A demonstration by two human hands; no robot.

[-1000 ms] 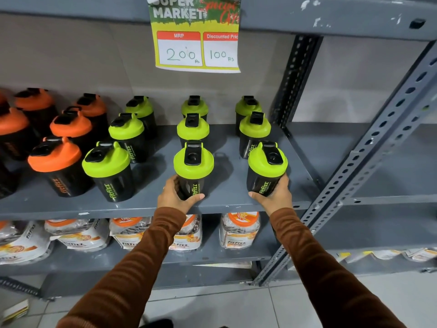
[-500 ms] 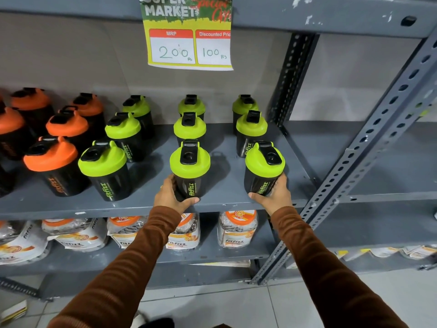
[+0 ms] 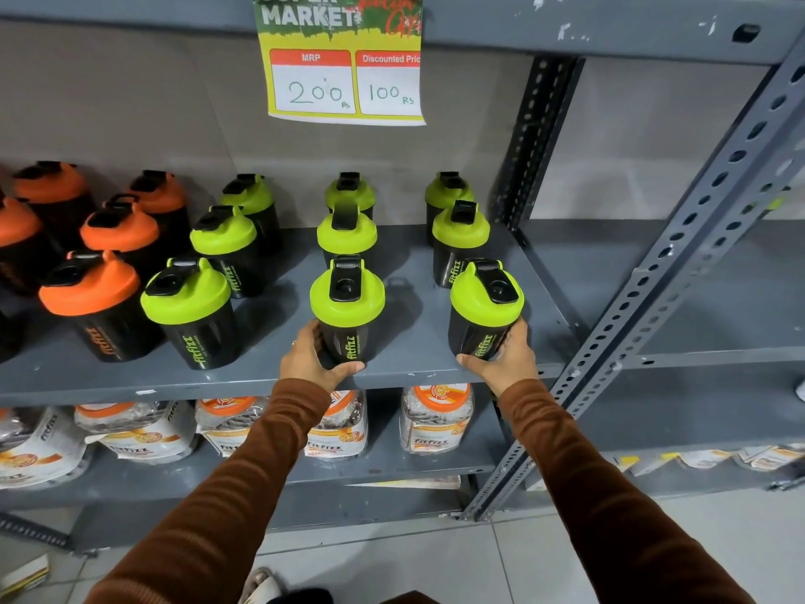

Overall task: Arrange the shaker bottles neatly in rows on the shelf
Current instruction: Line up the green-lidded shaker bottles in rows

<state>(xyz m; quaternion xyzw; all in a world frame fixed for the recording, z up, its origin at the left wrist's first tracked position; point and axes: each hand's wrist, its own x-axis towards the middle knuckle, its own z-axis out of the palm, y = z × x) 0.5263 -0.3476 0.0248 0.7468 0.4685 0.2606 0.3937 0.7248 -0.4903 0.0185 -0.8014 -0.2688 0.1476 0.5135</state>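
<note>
Black shaker bottles with green or orange lids stand in columns on the grey metal shelf (image 3: 409, 337). My left hand (image 3: 311, 363) grips the base of the front green-lidded bottle (image 3: 347, 309) in the middle column. At the shelf's right end my right hand (image 3: 505, 358) grips the base of the front green-lidded bottle (image 3: 485, 309), which leans slightly right. Both bottles rest on the shelf near its front edge. Two more green bottles stand behind each. Another green column (image 3: 187, 309) and the orange-lidded bottles (image 3: 93, 300) fill the left side.
A price sign (image 3: 344, 63) hangs from the shelf above. Perforated steel uprights (image 3: 679, 255) bound the shelf on the right, with an adjoining shelf beyond. Packets and jars (image 3: 435, 418) sit on the lower shelf. Tiled floor lies below.
Both hands stay on the same two front bottles. The view has shifted slightly; the bottles have barely moved on the shelf.
</note>
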